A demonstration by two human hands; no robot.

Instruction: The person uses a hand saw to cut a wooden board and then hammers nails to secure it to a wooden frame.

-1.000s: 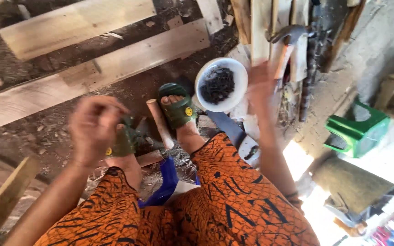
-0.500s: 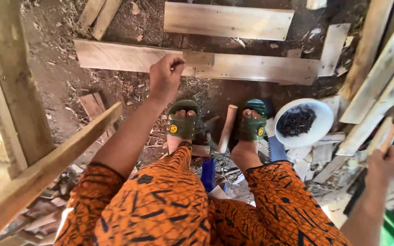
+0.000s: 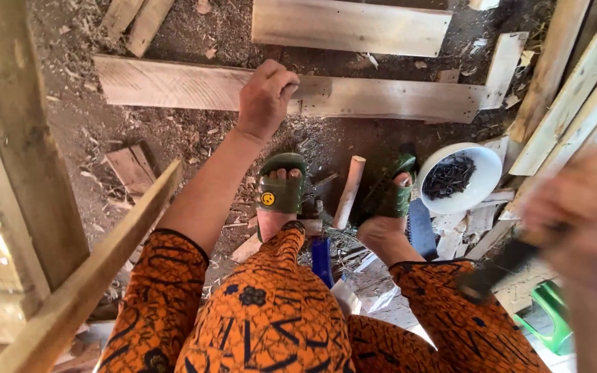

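Wooden plank [image 3: 195, 86] lies flat across the dirt floor [image 3: 91, 138], and the left hand [image 3: 265, 97] is out over its middle, curled into a fist. Can't tell if anything's pinched inside that grip. Right hand [image 3: 582, 214] is close to the camera and blurry, wrapped around a dark handle [image 3: 502, 266], probably a hammer, though the head isn't visible. White bowl [image 3: 481, 190] of dark nails [image 3: 448, 178] sits on the floor just right of the green sandals [image 3: 283, 186].

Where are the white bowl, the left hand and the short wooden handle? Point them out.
white bowl [image 3: 486, 164]: head view, bare rim.
left hand [image 3: 265, 97]: head view, back of the fist.
short wooden handle [image 3: 349, 191]: head view, mid-shaft.
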